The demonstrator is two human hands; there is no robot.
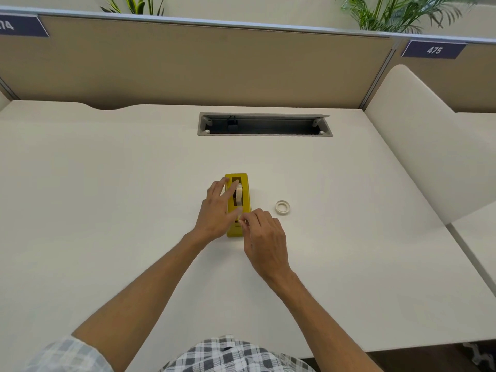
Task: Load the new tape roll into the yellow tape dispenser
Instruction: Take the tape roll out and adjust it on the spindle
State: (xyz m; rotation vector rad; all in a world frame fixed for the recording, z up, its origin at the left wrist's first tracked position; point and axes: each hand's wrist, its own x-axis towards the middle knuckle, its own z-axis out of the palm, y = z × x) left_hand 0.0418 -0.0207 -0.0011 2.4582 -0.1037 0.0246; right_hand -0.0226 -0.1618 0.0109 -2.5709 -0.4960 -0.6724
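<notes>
On the white desk [134,210], the left hand [217,210] lay flat, steadying the yellow tape dispenser [243,181] holding a tape roll [239,195]. The right hand [264,237] pinched near its cutter end, seemingly tape. Best: pull straight, gently. Another tape ring [282,207] lay beside it, untouched.

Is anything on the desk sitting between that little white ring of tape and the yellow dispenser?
Nothing visible does. The small white tape roll lies flat, right of the yellow plastic tape dispenser, with bare white desk between. The dispenser's slot, however, already holds a roll.
</notes>
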